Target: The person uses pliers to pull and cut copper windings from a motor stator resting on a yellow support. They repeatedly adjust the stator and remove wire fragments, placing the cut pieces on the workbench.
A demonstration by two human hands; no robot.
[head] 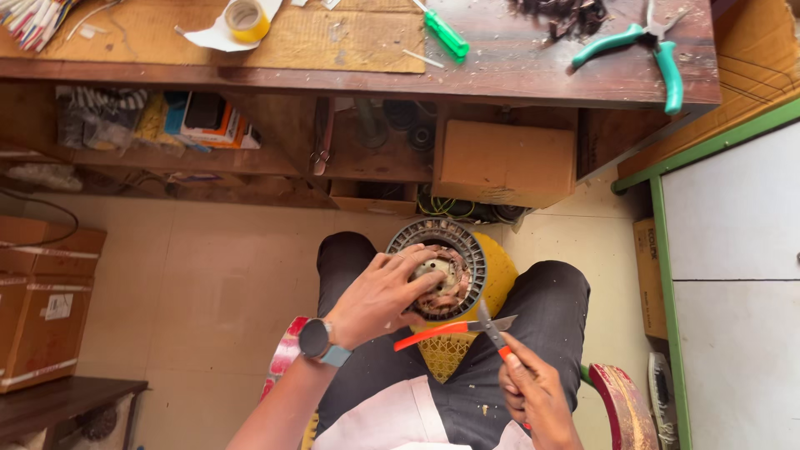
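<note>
Left hand (pixel 382 296), fingers grasping round grey ribbed motor stator with copper windings (pixel 446 271) atop yellow stool (pixel 497 275); right hand (pixel 533 392), fingers clenched on orange-handled scissors (pixel 467 327), blades open.

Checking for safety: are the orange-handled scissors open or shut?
Open: the scissors in the right hand show blades and handles spread apart.

Wooden workbench (pixel 517 71): tape roll (pixel 247 18), green screwdriver (pixel 444 33), green-handled pliers (pixel 646 46), cardboard sheet (pixel 333 42).
</note>
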